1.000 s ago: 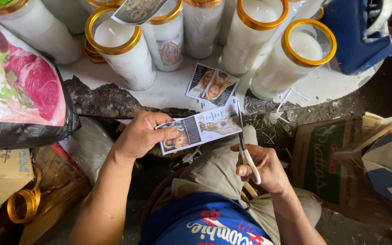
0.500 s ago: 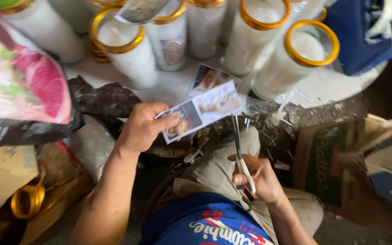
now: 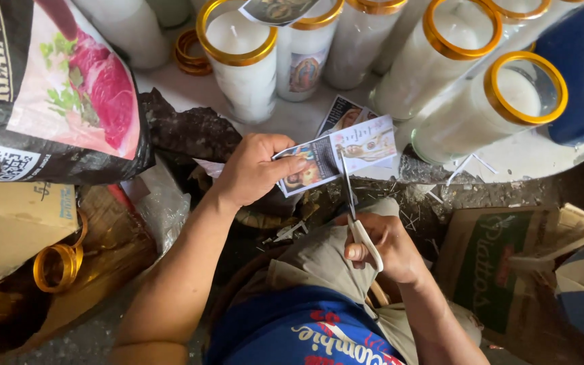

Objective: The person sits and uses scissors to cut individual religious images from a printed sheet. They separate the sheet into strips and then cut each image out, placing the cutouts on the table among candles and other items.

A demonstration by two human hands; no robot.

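My left hand (image 3: pixel 255 169) pinches the left end of a printed paper strip (image 3: pixel 338 154) with two pictures on it, held flat above my lap. My right hand (image 3: pixel 383 247) grips white-handled scissors (image 3: pixel 354 206); their blades point up and meet the strip's lower edge between the two pictures. Another printed picture (image 3: pixel 343 115) lies on the white table just behind the strip.
Several tall white glass candles with gold rims (image 3: pixel 238 57) stand on the round table (image 3: pixel 292 118). A large printed bag (image 3: pixel 55 94) sits at left above a cardboard box (image 3: pixel 8 223) and gold rings (image 3: pixel 59 267). A cardboard carton (image 3: pixel 501 270) lies at right.
The scissors swung from lying low in my right hand to blades pointing up into the strip. My left hand shifted the strip slightly up and right.
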